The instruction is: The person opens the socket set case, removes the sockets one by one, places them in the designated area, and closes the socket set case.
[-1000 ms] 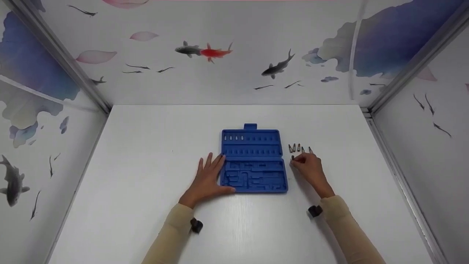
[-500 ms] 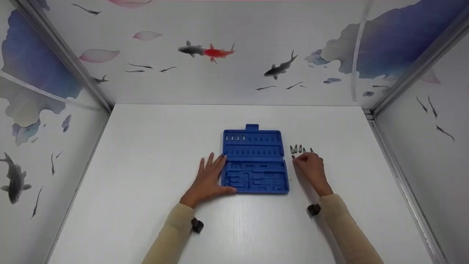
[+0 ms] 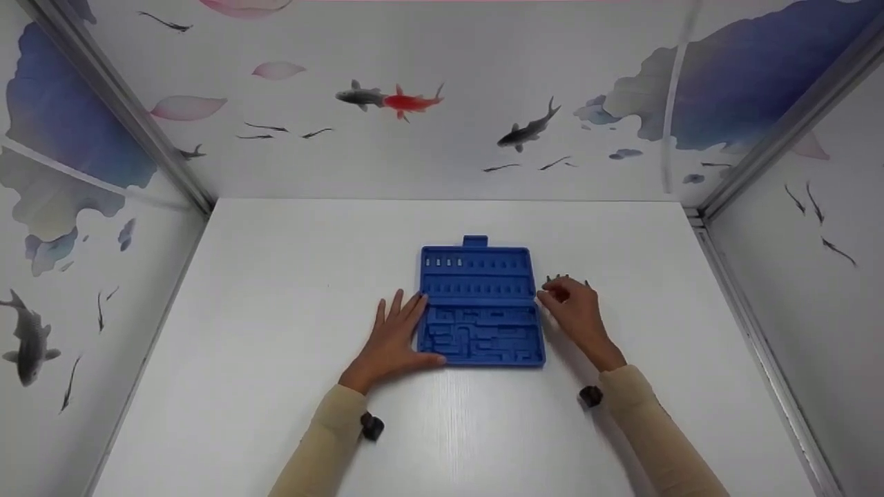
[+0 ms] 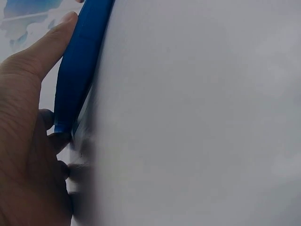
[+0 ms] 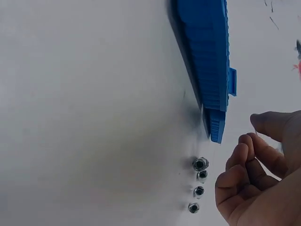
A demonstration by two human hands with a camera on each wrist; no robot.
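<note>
An open blue tool case lies flat in the middle of the white table. My left hand rests open against its left edge, fingers straight and thumb along the near corner; the left wrist view shows the thumb on the blue rim. My right hand hovers at the case's right edge with curled fingers pinching a small dark bit that barely shows. Several small metal bits stand in a row on the table beside the case, just left of my right hand.
A few silver bits sit in the top-left slots of the case. Fish-patterned walls close in the table at the back and on both sides. A latch tab sticks out of the case's far edge.
My right hand has lifted from the row of bits and moved left to the case's right edge, now covering most of the row. The left hand has stayed put.
</note>
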